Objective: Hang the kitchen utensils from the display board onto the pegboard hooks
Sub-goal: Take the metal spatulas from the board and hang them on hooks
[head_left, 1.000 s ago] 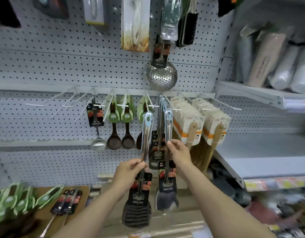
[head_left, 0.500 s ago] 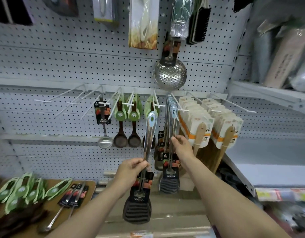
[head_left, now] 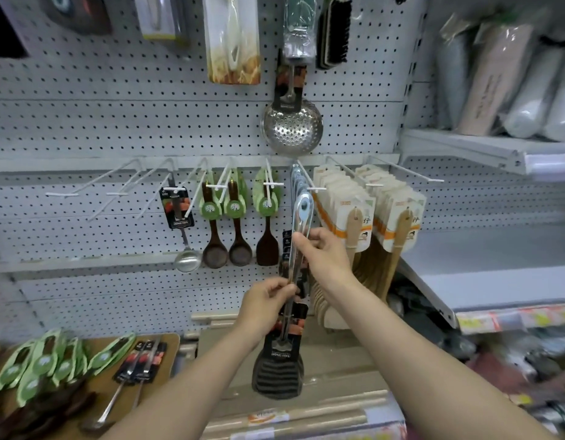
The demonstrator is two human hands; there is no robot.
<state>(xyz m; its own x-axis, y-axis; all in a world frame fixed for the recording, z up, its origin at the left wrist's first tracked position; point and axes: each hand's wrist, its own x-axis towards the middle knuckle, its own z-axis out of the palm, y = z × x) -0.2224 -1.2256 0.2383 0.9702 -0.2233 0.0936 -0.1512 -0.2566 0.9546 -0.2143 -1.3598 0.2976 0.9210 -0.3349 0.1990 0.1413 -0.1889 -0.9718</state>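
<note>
Head view, centre of frame: left hand (head_left: pixel 268 300) in a pinching grip on the mid-shaft of a steel-handled slotted turner (head_left: pixel 279 374), black head hanging low, card label around the neck. Right hand (head_left: pixel 325 252), half a second ago steadying a second turner being slid onto the hook, has let that one go and now grips the upper shaft of the left hand's turner, just below its hanging eye (head_left: pixel 303 205). Eye sits just beside the tip of the white peg hook (head_left: pixel 316 188), not yet threaded. Same hook already carries a row of matching steel handles (head_left: pixel 295 179); the one released is judged to hang among them. Meaning: one utensil delivered, the next lined up for the same hook. Outward, left of centre: hooks with green-carded dark spoons (head_left: pixel 215 255) and a small ladle (head_left: pixel 187 260). Lower left: wooden display board (head_left: pixel 167 339) holding more green-carded pieces and two carded steel utensils (head_left: pixel 141 365), still to be hung.
</note>
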